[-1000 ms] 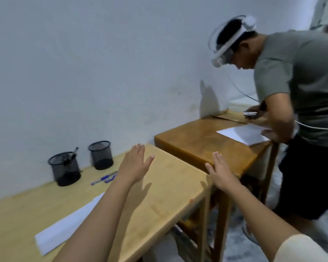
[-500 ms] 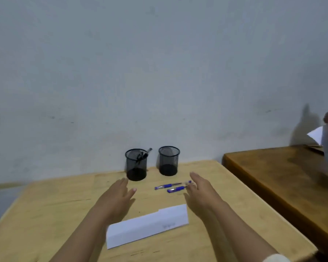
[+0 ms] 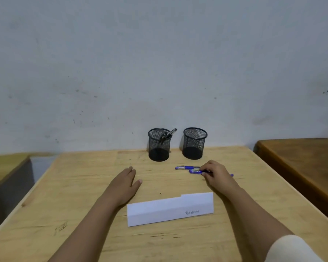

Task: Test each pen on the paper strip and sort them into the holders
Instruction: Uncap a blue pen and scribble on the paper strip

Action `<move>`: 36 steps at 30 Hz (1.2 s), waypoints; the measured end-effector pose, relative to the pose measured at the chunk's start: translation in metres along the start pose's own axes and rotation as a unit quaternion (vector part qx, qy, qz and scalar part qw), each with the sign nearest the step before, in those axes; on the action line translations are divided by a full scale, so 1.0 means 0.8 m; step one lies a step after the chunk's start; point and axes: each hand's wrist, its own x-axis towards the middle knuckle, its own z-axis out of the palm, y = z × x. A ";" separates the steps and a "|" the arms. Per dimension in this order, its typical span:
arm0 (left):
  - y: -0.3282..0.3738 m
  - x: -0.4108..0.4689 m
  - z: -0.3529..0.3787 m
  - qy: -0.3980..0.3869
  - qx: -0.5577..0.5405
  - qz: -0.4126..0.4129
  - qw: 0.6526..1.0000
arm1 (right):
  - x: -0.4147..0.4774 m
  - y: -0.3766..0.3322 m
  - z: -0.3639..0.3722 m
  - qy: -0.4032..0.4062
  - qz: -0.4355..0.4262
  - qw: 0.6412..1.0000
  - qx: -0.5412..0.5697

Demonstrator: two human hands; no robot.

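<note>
Two black mesh holders stand at the back of the light wooden table (image 3: 83,195). The left holder (image 3: 159,146) has a dark pen (image 3: 168,136) leaning in it; the right holder (image 3: 194,143) looks empty. Two blue pens lie in front of the right holder: the far pen (image 3: 184,167) and the near pen (image 3: 195,171). My right hand (image 3: 216,173) curls its fingers around the near pen on the tabletop. My left hand (image 3: 125,183) rests flat and empty on the table. A white folded paper strip (image 3: 169,208) with a scribble near its right end lies close to me.
A grey wall rises right behind the holders. A darker wooden table (image 3: 301,157) stands to the right, across a narrow gap. Another table edge (image 3: 4,167) shows at far left.
My head has turned from the neighbouring person back to my table. My right hand has moved forward onto the near blue pen and closed its fingers on it; my left hand has settled flat.
</note>
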 end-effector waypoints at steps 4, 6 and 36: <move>0.004 -0.004 -0.004 0.009 -0.047 0.011 0.999 | 0.007 -0.010 -0.005 0.009 -0.002 1.000 0.014; 0.013 -0.006 -0.010 0.029 -0.092 0.023 0.995 | 0.011 -0.023 -0.010 0.034 -0.012 0.999 0.034; 0.078 -0.020 -0.083 0.130 -0.538 0.043 0.832 | 0.003 -0.123 -0.036 -0.012 -0.056 0.932 0.359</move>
